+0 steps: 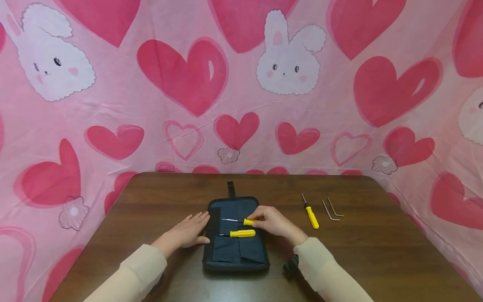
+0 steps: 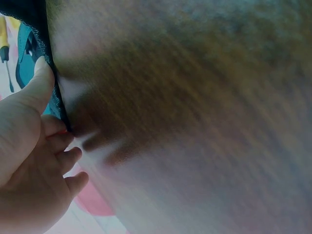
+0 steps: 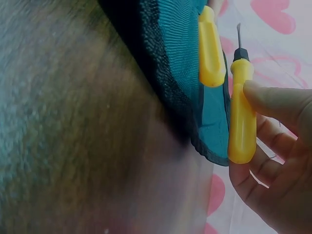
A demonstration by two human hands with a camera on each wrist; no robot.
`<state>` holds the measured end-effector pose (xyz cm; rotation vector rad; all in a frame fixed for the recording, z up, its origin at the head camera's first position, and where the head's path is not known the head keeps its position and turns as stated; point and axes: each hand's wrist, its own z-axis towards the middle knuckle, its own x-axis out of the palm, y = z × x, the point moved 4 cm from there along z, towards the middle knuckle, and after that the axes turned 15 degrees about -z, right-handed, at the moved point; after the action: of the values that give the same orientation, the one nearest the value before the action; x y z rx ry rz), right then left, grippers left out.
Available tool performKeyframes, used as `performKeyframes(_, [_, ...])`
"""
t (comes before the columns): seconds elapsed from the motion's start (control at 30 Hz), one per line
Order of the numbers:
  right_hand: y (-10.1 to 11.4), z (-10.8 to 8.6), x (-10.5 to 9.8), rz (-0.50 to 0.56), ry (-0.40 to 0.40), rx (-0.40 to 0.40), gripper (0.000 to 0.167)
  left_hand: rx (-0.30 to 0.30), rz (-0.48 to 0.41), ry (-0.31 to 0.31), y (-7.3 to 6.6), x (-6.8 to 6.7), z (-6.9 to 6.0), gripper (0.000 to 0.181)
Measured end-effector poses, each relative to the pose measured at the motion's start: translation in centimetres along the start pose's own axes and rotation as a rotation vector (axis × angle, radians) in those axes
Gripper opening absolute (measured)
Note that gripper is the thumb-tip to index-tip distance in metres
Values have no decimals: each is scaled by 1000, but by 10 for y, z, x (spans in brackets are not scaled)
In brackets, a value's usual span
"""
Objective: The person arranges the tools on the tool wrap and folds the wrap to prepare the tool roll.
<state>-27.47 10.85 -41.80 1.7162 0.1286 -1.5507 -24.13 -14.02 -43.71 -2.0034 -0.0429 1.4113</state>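
- One pink cloth printed with hearts and rabbits is hung well beyond the pouch.
- One brown table is spread beneath the pouch.
- One dark blue pouch is laid open; its fabric is judged light and floppy, best steadied by the stiffer black rim.
- Two hands are placed at the pouch. The left hand is laid against its left edge, fingers fairly straight and slightly apart. The right hand is held over its right side, the held screwdriver being pinched between thumb and fingers.
- Three yellow-handled screwdrivers are seen in all. The held one is kept above the pouch, blade pointed to its left side. The second screwdriver is rested on the pouch, nearer its lower pockets; whether its tip is tucked in cannot be told. The third screwdriver is left on the table right of the pouch. All are judged light and stiff, the smooth handles perhaps slippery; hold is best taken on the handle, clear of the thin blade.
- Two hex keys, a nearer key and a farther key, are set farthest right of the pouch.
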Motion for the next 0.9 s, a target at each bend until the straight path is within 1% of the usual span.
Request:
performKeyframes(0.2, [2,3,6,-23,24,-6,20,2,8,1,2,1,1,75])
performKeyframes(0.37, [3,5,8,-42,19,-18,19,1,14,1,4,2,2,75])
performKeyframes(0.67, [3,6,9,-108,40,-10,17,1,11,0,-1,0,-1,74])
performKeyframes(0.9, [7,9,7,-154,52,-16,16,9,19,-5,-1,-1,-1,73])
